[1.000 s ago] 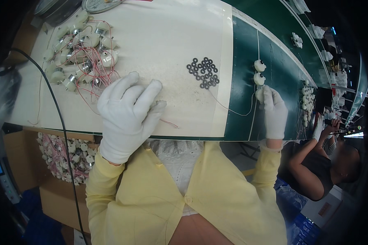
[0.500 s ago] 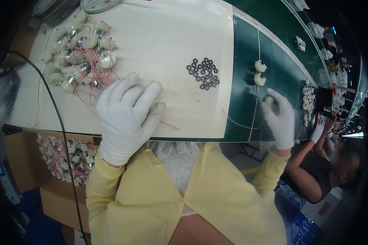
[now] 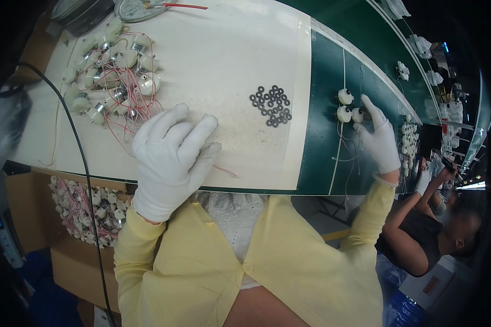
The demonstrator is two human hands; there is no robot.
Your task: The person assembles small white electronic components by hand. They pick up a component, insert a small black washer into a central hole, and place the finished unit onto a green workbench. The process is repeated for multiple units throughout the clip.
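My left hand (image 3: 174, 158), in a white glove, is closed with fingers curled toward the thumb above the pale work sheet. A thin pink wire (image 3: 225, 170) shows beside it; whatever lies in the grip is hidden. On the green mat at right, my gloved right hand (image 3: 379, 139) has thumb and forefinger spread around a small white motor unit (image 3: 357, 115). Two more white motor units (image 3: 344, 113) sit just left of it, their wires trailing toward the table's near edge. A cluster of black rings (image 3: 271, 105) lies mid-sheet.
Metal-bodied white motors (image 3: 114, 71) with tangled pink wires heap at left. Below stands a cardboard box (image 3: 76, 267) holding many more. A black cable (image 3: 82, 158) crosses the left side. A round dish (image 3: 139, 10) lies at the far edge. Another person (image 3: 420, 234) works at right.
My right hand has moved slightly away and opened its fingers. A third motor unit now shows beside the other two. My left hand keeps its pose; the view has shifted a little.
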